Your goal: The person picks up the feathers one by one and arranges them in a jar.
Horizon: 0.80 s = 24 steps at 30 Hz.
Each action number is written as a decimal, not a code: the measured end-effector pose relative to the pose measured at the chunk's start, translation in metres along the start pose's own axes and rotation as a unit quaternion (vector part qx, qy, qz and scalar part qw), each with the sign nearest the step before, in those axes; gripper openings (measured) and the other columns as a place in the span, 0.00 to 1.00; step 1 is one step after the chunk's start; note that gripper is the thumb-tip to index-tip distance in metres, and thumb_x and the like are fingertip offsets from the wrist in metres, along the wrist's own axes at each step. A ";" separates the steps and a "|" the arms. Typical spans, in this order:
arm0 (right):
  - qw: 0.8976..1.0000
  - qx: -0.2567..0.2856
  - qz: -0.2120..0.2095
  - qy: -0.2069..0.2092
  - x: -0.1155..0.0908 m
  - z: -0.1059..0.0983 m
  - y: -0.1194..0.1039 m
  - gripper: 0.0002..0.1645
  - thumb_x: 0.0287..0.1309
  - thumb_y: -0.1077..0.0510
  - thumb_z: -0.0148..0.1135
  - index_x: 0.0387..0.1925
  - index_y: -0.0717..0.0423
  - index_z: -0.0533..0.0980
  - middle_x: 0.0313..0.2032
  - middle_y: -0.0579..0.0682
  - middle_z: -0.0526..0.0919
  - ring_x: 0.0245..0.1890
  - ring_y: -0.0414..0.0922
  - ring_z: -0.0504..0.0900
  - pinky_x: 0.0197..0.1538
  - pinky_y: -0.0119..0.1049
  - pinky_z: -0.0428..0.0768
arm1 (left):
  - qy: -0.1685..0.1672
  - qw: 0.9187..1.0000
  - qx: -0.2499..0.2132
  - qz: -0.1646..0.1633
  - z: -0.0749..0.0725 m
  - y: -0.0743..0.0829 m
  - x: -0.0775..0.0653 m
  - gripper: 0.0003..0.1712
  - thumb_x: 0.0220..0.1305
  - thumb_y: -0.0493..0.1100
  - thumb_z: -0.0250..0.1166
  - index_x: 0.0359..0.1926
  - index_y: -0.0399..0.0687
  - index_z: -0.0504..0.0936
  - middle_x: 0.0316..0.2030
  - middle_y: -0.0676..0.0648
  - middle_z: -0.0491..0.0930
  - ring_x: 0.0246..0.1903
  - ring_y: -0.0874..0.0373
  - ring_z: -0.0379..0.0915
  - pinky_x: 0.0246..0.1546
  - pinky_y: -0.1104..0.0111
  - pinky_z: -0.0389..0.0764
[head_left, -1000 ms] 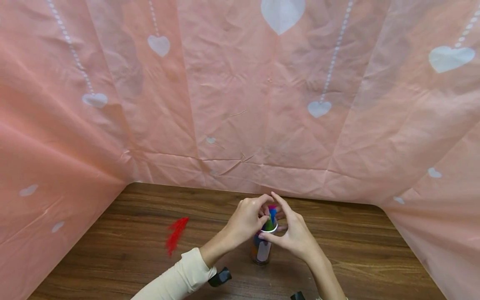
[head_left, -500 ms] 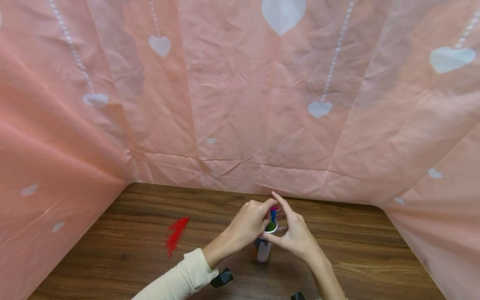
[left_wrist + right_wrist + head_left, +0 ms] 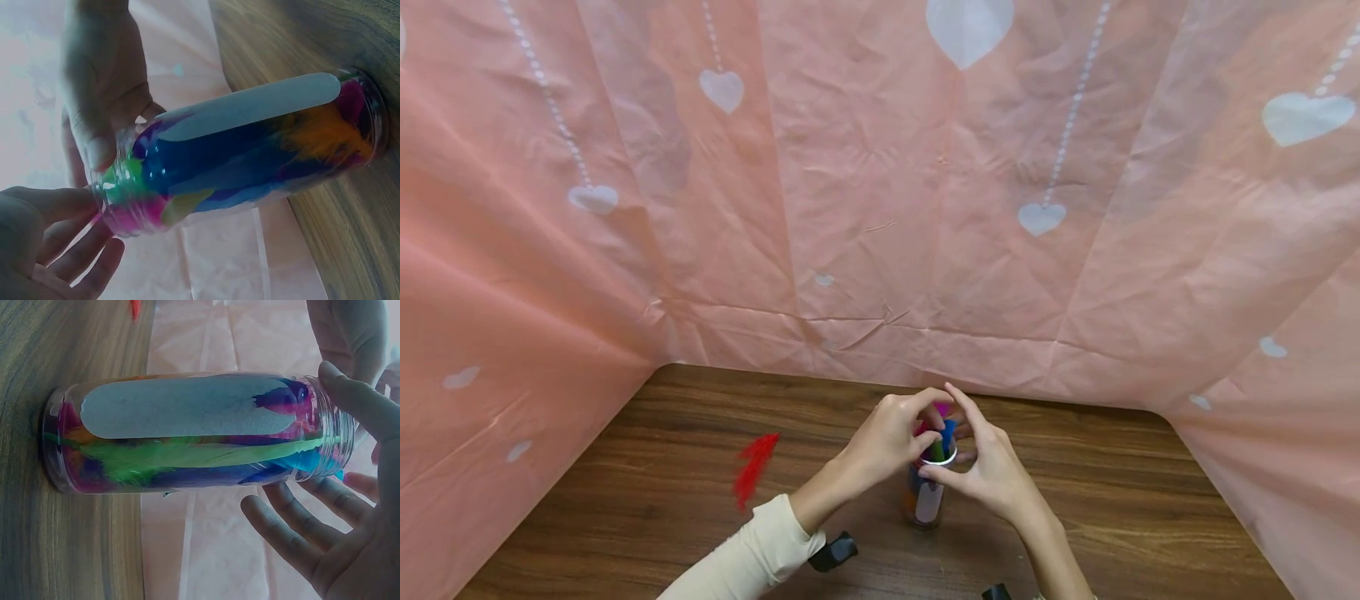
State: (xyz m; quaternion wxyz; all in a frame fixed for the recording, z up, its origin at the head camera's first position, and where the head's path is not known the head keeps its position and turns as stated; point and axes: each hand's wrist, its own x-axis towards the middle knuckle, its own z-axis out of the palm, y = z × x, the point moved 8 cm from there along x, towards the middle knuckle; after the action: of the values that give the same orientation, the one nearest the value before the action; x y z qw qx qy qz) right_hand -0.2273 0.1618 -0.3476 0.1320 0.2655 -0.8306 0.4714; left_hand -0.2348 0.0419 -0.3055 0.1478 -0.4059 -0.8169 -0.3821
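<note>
A clear jar [image 3: 928, 503] with a ridged neck and a pale blank label stands upright on the table, packed with coloured feathers. Green, blue and magenta feathers [image 3: 949, 435] stick out of its mouth. My right hand [image 3: 996, 471] holds the jar's neck, thumb on the near side and fingers beyond. Over the mouth, my left hand [image 3: 887, 442] has its thumb and forefinger bent around magenta feather tips, partly hidden by the fingers. Through the wall in the right wrist view runs a lime-green feather [image 3: 219, 455]; an orange feather [image 3: 322, 136] shows low down in the left wrist view.
A loose red feather [image 3: 756, 468] lies on the wooden table [image 3: 700, 417], left of the jar. Pink fabric [image 3: 865, 192] with white hearts walls in the back and sides. A black wrist mount [image 3: 835, 552] hangs below my left sleeve.
My left hand dips at the jar's mouth, then rises slightly and shifts left, showing more of the magenta feather tips. The right hand stays on the neck.
</note>
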 end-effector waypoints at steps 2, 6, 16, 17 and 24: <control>1.000 -0.003 0.000 0.001 0.000 0.000 0.000 0.66 0.43 0.62 0.86 0.79 0.57 0.56 0.54 0.59 0.82 0.47 0.56 0.86 0.40 0.33 0.88 | 0.021 1.000 -0.015 0.011 -0.005 -0.001 -0.001 0.24 0.57 0.24 0.74 0.54 0.35 0.80 0.33 0.44 0.88 0.33 0.52 0.86 0.40 0.67 0.88; 1.000 -0.006 0.001 0.001 0.000 0.000 -0.001 0.66 0.42 0.62 0.86 0.79 0.57 0.56 0.50 0.57 0.84 0.46 0.54 0.86 0.39 0.32 0.88 | 0.065 0.997 -0.036 0.031 -0.017 -0.006 -0.005 0.22 0.55 0.25 0.75 0.50 0.34 0.81 0.32 0.43 0.87 0.33 0.51 0.86 0.43 0.71 0.86; 1.000 -0.008 0.012 0.003 0.000 -0.001 0.000 0.67 0.41 0.61 0.87 0.79 0.54 0.57 0.47 0.54 0.83 0.45 0.54 0.86 0.38 0.30 0.87 | 0.097 0.995 -0.010 0.017 -0.034 -0.027 -0.027 0.16 0.56 0.24 0.74 0.46 0.34 0.83 0.32 0.43 0.87 0.31 0.50 0.85 0.36 0.68 0.86; 1.000 -0.007 0.012 0.003 0.000 -0.001 0.000 0.66 0.41 0.61 0.87 0.79 0.53 0.57 0.47 0.53 0.83 0.45 0.54 0.86 0.38 0.30 0.87 | 0.097 0.995 0.001 0.013 -0.036 -0.030 -0.030 0.16 0.56 0.24 0.74 0.46 0.34 0.83 0.33 0.43 0.87 0.31 0.51 0.85 0.36 0.68 0.87; 1.000 -0.009 0.010 0.006 0.000 0.000 0.000 0.66 0.40 0.60 0.88 0.78 0.52 0.58 0.46 0.53 0.82 0.45 0.54 0.86 0.38 0.30 0.87 | 0.092 0.990 0.110 -0.011 -0.052 -0.048 -0.049 0.16 0.56 0.28 0.75 0.46 0.38 0.84 0.36 0.45 0.85 0.34 0.52 0.86 0.37 0.62 0.87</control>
State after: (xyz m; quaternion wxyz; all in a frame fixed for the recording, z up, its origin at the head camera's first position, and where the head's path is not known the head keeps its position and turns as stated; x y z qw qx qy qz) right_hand -0.2276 0.1619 -0.3470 0.1343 0.2529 -0.8366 0.4670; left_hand -0.2450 -0.0418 -0.3223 0.2615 -0.3412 -0.8414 -0.3275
